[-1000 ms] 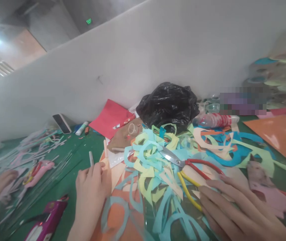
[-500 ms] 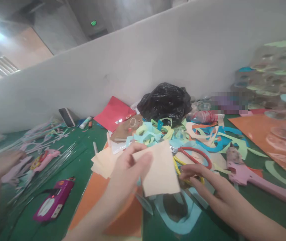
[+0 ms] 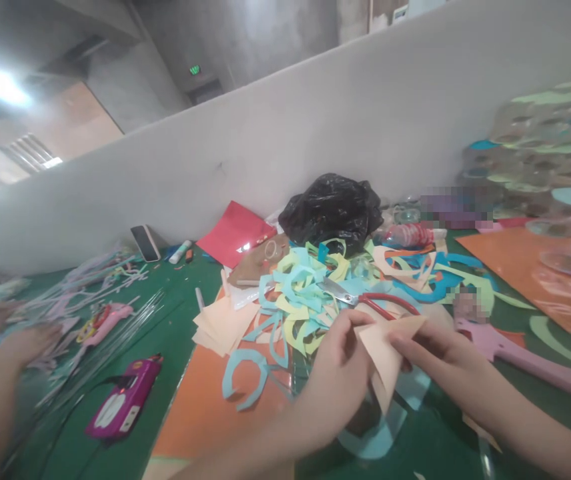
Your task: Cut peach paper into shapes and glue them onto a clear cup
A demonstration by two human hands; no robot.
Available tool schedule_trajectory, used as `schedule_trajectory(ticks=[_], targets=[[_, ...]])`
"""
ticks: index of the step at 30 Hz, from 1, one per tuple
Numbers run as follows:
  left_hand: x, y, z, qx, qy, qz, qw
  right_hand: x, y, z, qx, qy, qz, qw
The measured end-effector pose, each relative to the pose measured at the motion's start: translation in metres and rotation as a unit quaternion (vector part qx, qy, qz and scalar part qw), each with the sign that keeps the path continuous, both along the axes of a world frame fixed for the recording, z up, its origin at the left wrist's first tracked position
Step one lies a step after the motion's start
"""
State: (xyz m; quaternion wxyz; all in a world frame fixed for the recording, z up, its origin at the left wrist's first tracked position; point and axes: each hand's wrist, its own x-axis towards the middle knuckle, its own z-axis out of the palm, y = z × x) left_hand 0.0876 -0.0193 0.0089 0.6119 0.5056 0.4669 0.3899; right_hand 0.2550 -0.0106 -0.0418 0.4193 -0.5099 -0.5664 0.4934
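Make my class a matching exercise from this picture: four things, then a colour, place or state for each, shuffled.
1. folded peach paper
2. plastic bag
3. scissors
4. phone

A. silver and red
B. dark-faced, pale-edged
C. held between left hand and right hand
D. black and crumpled

Pairs: 1-C; 2-D; 3-A; 4-B

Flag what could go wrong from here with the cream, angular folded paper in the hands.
The cream, angular paper, pinched between the left hand and right hand, might crease unevenly, as it already looks folded. The red-handled scissors with metal blades lie just beyond the hands, so a finger could bump them. If set down on the tangled pale-blue and yellow-green paper strips, the paper could get mixed in with them.
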Motion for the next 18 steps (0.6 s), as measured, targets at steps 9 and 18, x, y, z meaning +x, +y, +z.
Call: schedule_trajectory(ticks=[9,18], targets=[[-0.013,0.024,-0.005,0.024,0.096,-0.029,0.995,0.005,0.010,-0.002,0.029,-0.035,0.008,0.999],[-0.022,0.031,-0.010,0.001,0.113,-0.090,0.990,0.005,0.013,-0.005,-0.001,0.022,-0.038,0.999]])
